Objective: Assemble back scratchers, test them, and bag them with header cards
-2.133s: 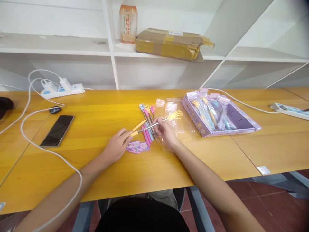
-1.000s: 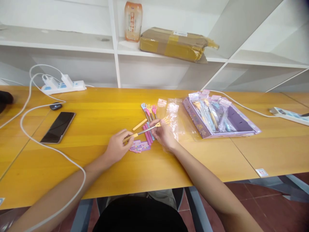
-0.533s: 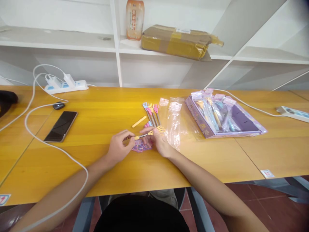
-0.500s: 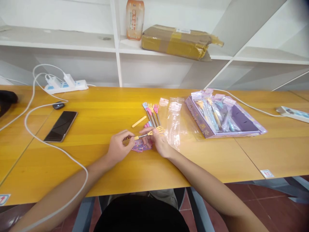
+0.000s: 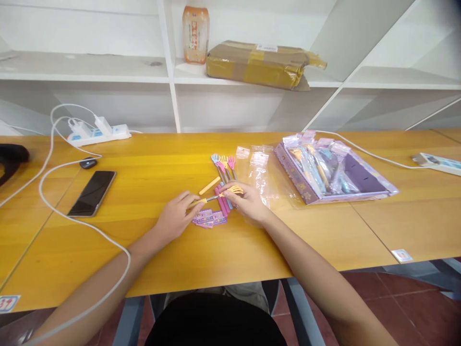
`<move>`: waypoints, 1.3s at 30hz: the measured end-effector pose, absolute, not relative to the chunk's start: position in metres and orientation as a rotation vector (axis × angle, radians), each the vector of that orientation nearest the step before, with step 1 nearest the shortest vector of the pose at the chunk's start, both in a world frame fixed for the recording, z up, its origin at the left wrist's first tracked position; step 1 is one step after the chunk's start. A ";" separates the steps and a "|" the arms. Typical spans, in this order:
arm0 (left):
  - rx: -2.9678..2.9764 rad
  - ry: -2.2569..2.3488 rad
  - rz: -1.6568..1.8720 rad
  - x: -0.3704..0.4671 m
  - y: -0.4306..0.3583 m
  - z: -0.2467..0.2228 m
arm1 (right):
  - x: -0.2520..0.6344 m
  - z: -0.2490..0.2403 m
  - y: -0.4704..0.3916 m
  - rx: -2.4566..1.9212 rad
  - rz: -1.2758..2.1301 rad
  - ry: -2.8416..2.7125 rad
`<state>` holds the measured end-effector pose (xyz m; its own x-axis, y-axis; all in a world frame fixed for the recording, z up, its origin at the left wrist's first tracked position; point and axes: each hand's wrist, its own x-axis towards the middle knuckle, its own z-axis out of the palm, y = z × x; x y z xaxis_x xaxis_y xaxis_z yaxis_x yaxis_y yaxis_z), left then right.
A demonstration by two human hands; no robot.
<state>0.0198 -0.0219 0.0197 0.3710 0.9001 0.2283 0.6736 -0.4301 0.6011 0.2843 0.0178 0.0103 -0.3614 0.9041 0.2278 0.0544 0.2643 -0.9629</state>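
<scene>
Between both hands I hold a small yellow back scratcher (image 5: pixel 213 197) with a metal shaft. My left hand (image 5: pixel 175 215) is closed on its yellow handle. The fingers of my right hand (image 5: pixel 248 202) pinch it near the claw-shaped head, which points right. Just behind lie several more back scratchers (image 5: pixel 224 163) with blue, yellow and pink heads. Pink and blue handles (image 5: pixel 222 202) pass under the held one. A loose yellow stick (image 5: pixel 209 185) rests to their left. Small purple printed cards (image 5: pixel 209 218) are spread on the table below my hands.
Clear plastic bags (image 5: pixel 260 173) lie right of the scratchers. Beyond them stands a purple display box (image 5: pixel 370 180) with several bagged scratchers. At left are a phone (image 5: pixel 92 193), a black mouse-like item (image 5: pixel 88 163), a power strip (image 5: pixel 99 134) and a white cable crossing my left forearm.
My right hand has shifted slightly right along the back scratcher and turned palm-down, uncovering the pink handles and purple cards. My left hand still grips the handle. The view has tilted slightly.
</scene>
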 end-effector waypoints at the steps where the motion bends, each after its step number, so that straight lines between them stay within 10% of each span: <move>1: 2.280 1.381 0.715 0.017 -0.020 0.019 | 0.287 0.009 0.021 -0.884 1.116 -1.736; 39: 2.874 1.367 0.173 -0.020 -0.063 0.055 | 0.313 0.048 -0.017 -1.070 -0.507 -2.437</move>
